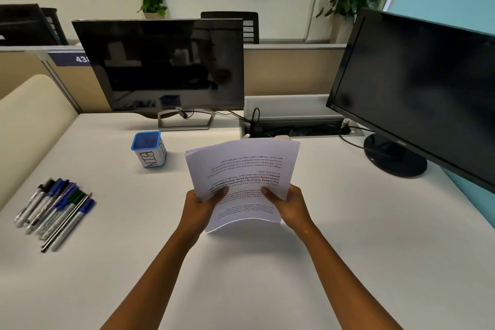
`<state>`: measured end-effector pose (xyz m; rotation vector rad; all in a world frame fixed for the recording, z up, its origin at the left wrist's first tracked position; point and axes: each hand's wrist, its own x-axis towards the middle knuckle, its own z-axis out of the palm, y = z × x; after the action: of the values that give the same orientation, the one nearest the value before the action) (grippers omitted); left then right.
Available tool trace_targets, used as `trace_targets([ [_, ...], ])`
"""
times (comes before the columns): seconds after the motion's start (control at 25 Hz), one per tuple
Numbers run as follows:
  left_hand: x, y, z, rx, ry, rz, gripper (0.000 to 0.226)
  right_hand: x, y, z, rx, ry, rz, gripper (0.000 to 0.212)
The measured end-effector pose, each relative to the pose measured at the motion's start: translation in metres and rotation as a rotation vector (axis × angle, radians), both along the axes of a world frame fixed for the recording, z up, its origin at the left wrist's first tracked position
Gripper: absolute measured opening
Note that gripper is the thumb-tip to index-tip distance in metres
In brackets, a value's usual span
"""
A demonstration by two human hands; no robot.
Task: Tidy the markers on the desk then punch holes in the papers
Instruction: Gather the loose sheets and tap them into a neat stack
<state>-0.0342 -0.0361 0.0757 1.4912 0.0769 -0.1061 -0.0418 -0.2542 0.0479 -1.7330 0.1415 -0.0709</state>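
Markers (55, 211) lie gathered at frame left; left hand (199, 206) and right hand (288, 205) pinch papers (241, 182), unpunched, no punch visible.

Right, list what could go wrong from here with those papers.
1. The papers are held only at their near edge by the left hand and right hand, and the sheets look fanned out; they could slip or get punched misaligned.
2. The print faces away from the person, so holes may land on the wrong edge.
3. No hole punch is in view.
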Motion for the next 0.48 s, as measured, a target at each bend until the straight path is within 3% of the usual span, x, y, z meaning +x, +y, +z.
trace_targets([
  [0.12, 0.0, 0.003, 0.007, -0.108, -0.026, 0.039, 0.031, -0.003, -0.007, -0.002, -0.106, -0.047, -0.045, 0.037],
  [0.32, 0.001, -0.002, 0.016, -0.52, -0.007, 0.044, 0.046, -0.013, 0.001, -0.017, 0.391, 0.112, -0.178, 0.076],
  [0.48, -0.001, -0.012, 0.006, -0.632, 0.055, 0.037, 0.051, -0.013, 0.023, -0.01, 0.584, 0.092, -0.123, 0.048],
])
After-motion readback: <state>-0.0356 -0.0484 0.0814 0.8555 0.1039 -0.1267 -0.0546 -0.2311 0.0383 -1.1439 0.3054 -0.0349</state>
